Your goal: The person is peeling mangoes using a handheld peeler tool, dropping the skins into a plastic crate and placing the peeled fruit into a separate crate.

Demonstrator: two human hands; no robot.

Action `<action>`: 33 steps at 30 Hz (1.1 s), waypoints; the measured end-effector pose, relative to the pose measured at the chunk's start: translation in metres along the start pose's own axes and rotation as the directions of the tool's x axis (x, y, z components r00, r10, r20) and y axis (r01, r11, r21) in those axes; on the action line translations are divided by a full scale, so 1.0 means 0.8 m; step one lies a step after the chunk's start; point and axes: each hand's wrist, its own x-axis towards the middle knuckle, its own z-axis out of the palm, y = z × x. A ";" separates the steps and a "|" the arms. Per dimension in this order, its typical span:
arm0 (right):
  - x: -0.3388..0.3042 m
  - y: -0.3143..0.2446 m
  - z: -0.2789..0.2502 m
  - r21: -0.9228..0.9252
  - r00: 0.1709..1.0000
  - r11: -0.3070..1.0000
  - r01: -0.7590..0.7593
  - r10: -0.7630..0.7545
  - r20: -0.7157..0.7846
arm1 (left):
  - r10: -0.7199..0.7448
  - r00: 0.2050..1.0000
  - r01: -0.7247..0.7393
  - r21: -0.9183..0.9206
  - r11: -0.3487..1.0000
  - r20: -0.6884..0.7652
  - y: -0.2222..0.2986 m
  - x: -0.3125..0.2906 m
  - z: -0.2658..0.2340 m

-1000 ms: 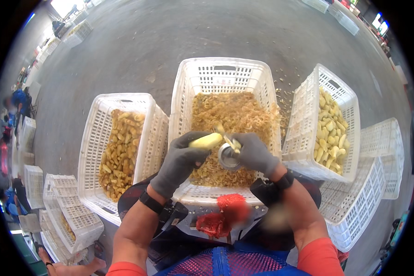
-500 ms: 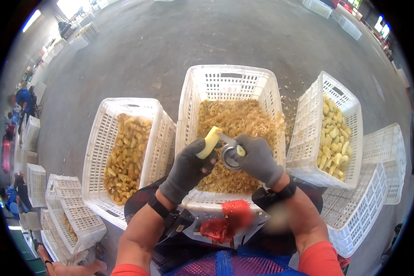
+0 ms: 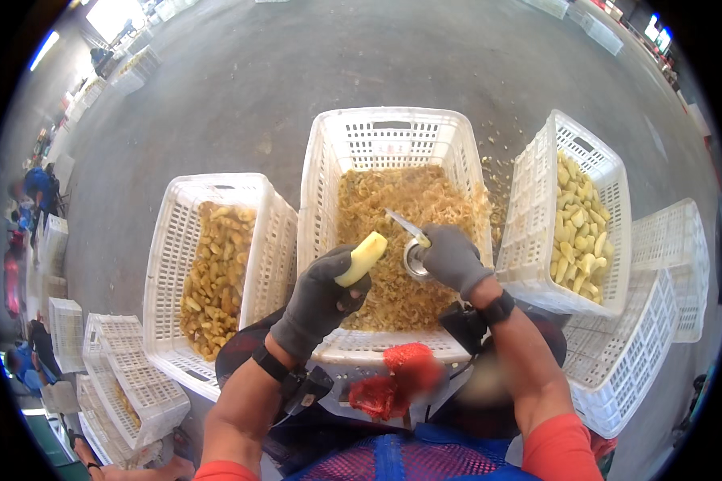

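My left hand (image 3: 319,295), in a grey glove, is closed round a smooth, pale yellow peeled root (image 3: 364,258) whose cut end points up and away. To its right, my gloved right hand (image 3: 455,260) grips a knife (image 3: 407,225), its blade pointing far left and apart from the root. A round silver metal piece (image 3: 415,262) shows beneath the right hand; how it is held is hidden. Both hands are above a white plastic crate (image 3: 316,180) heaped with brownish-yellow peelings (image 3: 393,301).
On the left stands a white crate (image 3: 162,264) of brownish unpeeled roots (image 3: 219,264); another (image 3: 528,224), at right, holds pale peeled ones (image 3: 579,224). Stacked crates (image 3: 630,353) stand beyond it. Red netting (image 3: 393,381) lies near my lap. Other people (image 3: 38,186) are at far left.
The knife has come away from the root and moved right, its blade now pointing up and away. My left hand has tilted the root and lowered it slightly.
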 end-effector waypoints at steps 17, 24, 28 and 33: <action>-0.015 -0.042 0.007 0.005 0.978 0.980 0.200 -0.199 0.064 | 0.108 0.985 -0.090 0.130 0.987 -0.135 -0.010 -0.002 0.011; 0.004 -0.027 0.022 -0.177 0.999 0.984 0.021 -0.012 0.048 | 0.111 0.979 -0.059 0.286 0.957 -0.172 -0.008 -0.004 0.012; 0.016 0.005 0.009 -0.067 0.989 0.988 -0.142 0.139 -0.053 | 0.100 0.954 -0.044 0.200 0.979 -0.281 -0.004 -0.011 0.006; 0.005 -0.024 0.006 0.245 1.000 0.969 -0.009 0.007 0.012 | -0.028 0.988 0.018 -0.070 0.997 -0.150 0.001 -0.005 0.004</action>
